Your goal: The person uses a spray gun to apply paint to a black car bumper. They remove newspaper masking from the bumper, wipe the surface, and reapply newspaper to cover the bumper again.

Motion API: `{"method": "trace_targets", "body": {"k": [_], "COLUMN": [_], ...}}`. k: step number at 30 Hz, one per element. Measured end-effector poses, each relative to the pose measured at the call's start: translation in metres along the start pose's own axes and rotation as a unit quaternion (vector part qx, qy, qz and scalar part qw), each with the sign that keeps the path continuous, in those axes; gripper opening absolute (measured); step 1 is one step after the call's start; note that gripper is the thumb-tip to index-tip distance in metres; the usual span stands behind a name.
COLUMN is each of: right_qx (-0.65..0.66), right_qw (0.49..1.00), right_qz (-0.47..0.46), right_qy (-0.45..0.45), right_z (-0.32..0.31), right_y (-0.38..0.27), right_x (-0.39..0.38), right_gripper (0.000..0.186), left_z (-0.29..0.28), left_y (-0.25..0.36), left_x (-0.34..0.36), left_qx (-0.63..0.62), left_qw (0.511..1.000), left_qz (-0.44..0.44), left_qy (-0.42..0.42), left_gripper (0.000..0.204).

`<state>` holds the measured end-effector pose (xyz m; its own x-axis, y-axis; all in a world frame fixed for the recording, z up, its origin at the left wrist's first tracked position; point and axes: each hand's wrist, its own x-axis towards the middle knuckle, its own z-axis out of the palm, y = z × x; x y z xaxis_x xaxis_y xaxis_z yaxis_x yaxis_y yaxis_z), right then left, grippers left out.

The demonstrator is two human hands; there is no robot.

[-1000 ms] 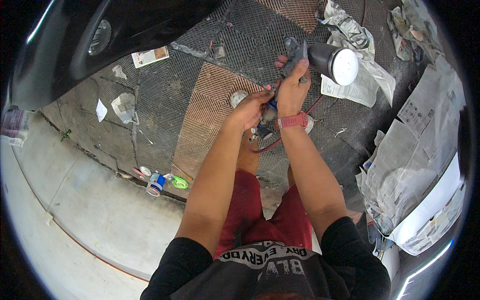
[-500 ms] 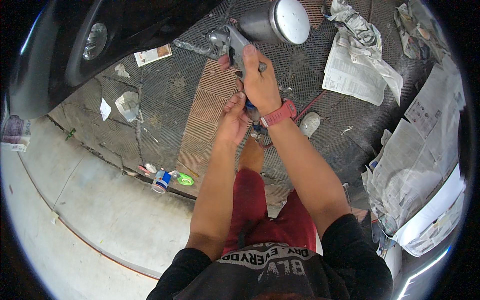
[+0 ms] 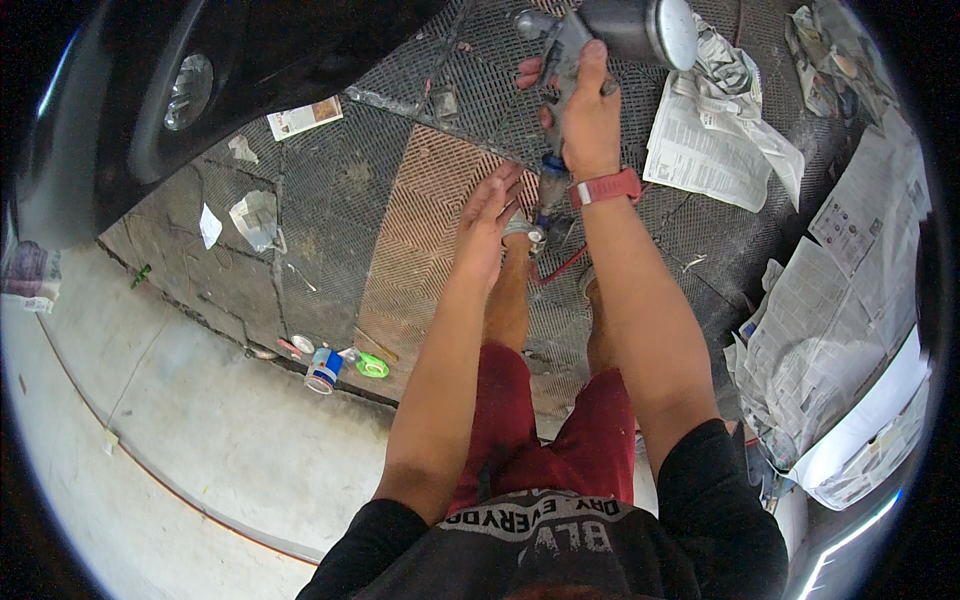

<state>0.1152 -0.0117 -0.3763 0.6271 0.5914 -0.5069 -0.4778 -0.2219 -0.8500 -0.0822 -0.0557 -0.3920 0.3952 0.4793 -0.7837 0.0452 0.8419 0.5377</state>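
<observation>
My right hand (image 3: pixel 592 125) is wrapped around the grip of a grey metal spray gun (image 3: pixel 566 58), its thumb along the back of the gun. A dark cup with a pale round lid (image 3: pixel 676 32) sits on the gun and points to the right. Below the grip hangs an air fitting (image 3: pixel 552 182) with blue parts, and a red hose (image 3: pixel 566 266) shows lower down. My left hand (image 3: pixel 484 218) is just left of the fitting, fingers stretched out and holding nothing. Its fingertips look apart from the gun.
A dark car body with a round lamp (image 3: pixel 188 92) fills the upper left. Newspaper sheets (image 3: pixel 705 150) lie on the matted floor at right, and more newspaper (image 3: pixel 835 310) covers a surface at the far right. A blue can (image 3: pixel 323 370) and a green tape roll (image 3: pixel 372 366) lie lower left.
My right hand has carried the spray gun up and to the right. My left hand, which was at the lower grip, has come away from it and its fingers have straightened.
</observation>
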Motion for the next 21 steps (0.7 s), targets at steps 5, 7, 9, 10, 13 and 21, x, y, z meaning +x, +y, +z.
{"method": "trace_targets", "body": {"k": [5, 7, 9, 10, 13, 21], "right_qx": [-0.003, -0.061, -0.119, -0.111, -0.089, -0.077], "right_qw": [0.997, 0.991, 0.980, 0.980, 0.981, 0.996], "right_qz": [-0.053, -0.038, -0.021, -0.030, -0.058, 0.039], "right_qy": [0.060, 0.111, 0.161, 0.161, 0.163, 0.028], "right_z": [-0.019, -0.027, -0.033, -0.036, -0.040, -0.041], "right_y": [-0.014, -0.021, -0.024, -0.024, -0.020, -0.027], "right_x": [0.033, 0.048, 0.058, 0.060, 0.061, 0.001], "right_gripper": [0.073, 0.067, 0.063, 0.065, 0.071, 0.073], "left_z": [-0.057, -0.084, -0.110, -0.122, -0.155, -0.180], "left_y": [-0.038, -0.058, -0.080, -0.090, -0.118, -0.151], "left_x": [-0.037, -0.059, -0.085, -0.099, -0.139, -0.209], "left_qx": [0.031, 0.049, 0.067, 0.079, 0.138, 0.261], "left_qw": [0.997, 0.992, 0.986, 0.980, 0.961, 0.912], "left_qz": [-0.055, -0.093, -0.122, -0.142, -0.194, -0.275], "left_qy": [0.039, 0.067, 0.097, 0.113, 0.143, 0.158], "left_gripper": [0.067, 0.067, 0.068, 0.069, 0.065, 0.056]}}
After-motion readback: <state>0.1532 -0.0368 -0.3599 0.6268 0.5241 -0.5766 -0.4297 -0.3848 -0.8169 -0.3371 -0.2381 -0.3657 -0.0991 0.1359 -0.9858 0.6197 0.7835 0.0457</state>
